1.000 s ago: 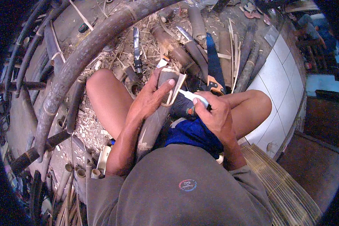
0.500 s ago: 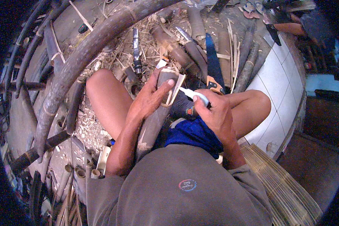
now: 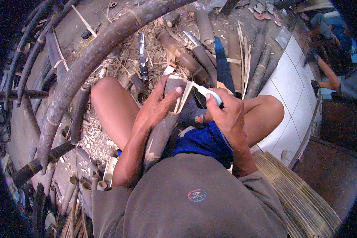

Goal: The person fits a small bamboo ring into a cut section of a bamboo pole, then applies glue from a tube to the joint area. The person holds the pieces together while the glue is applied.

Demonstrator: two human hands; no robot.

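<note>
A thick brown bamboo tube (image 3: 161, 137) lies between my legs, slanting away from me. My left hand (image 3: 156, 101) is closed round its far end, the thumb pressed on top. A pale, thin bamboo strip (image 3: 185, 98) bends along the right side of that end. Held in my right hand (image 3: 228, 109) is a small white squeeze bottle (image 3: 204, 91), its narrow nozzle at the upper end of the strip; I cannot tell whether they touch. A small white and orange packet (image 3: 169, 69) shows just beyond my left fingers; whether they hold it is hidden.
A large curved bamboo pole (image 3: 95, 51) arches across the left. Ahead lie a knife (image 3: 142, 55), a handsaw (image 3: 223, 65), bamboo pieces (image 3: 182, 53) and shavings. White tiles (image 3: 286, 89) and a slatted bamboo mat (image 3: 295, 194) are at right. Another person's leg (image 3: 328, 75) shows at far right.
My right hand has shifted a little, bringing the bottle's nozzle up toward the strip's upper end. The other person at the upper right has moved farther right and down. My left hand keeps its grip.
</note>
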